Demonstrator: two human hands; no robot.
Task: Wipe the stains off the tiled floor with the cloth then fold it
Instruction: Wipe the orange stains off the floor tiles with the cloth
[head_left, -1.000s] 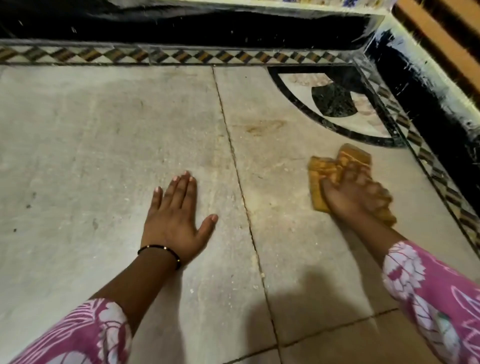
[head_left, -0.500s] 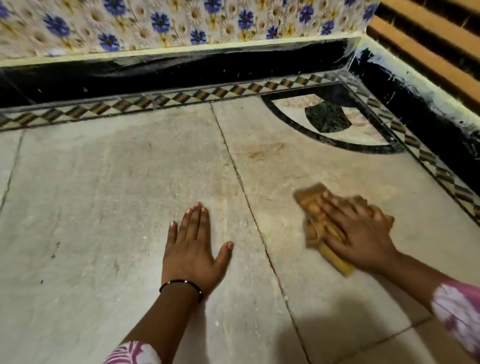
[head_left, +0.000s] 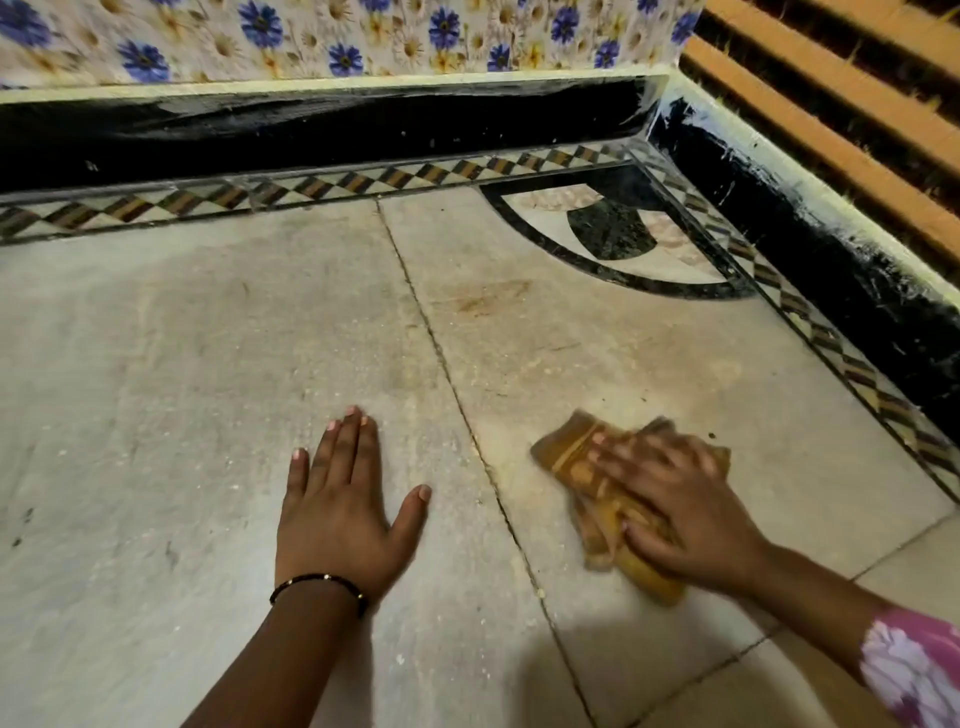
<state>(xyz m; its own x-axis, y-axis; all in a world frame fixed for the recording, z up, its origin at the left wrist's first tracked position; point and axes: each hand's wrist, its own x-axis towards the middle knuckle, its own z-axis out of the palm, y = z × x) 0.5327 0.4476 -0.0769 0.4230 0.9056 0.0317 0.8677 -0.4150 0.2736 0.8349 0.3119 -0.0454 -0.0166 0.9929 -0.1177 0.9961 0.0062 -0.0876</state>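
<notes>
A crumpled yellow-orange cloth (head_left: 576, 457) lies on the pale tiled floor (head_left: 182, 364), right of the long grout line. My right hand (head_left: 680, 509) presses down on the cloth with fingers spread over it; the hand is blurred by motion. My left hand (head_left: 337, 509) rests flat on the floor left of the grout line, fingers apart, holding nothing, a thin black bangle on its wrist. A brownish stain (head_left: 488, 299) marks the tile well beyond the cloth.
A black skirting (head_left: 311, 135) and flowered wall close the far side. Another black skirting (head_left: 831, 260) runs along the right, under orange slats. A diamond-pattern border (head_left: 363, 182) edges the floor, and a dark curved inlay (head_left: 613, 234) fills the far right corner.
My right hand has dragged the cloth from near the corner inlay toward me and leftward. The view has tilted up, showing more wall. My left hand stays planted on the floor.
</notes>
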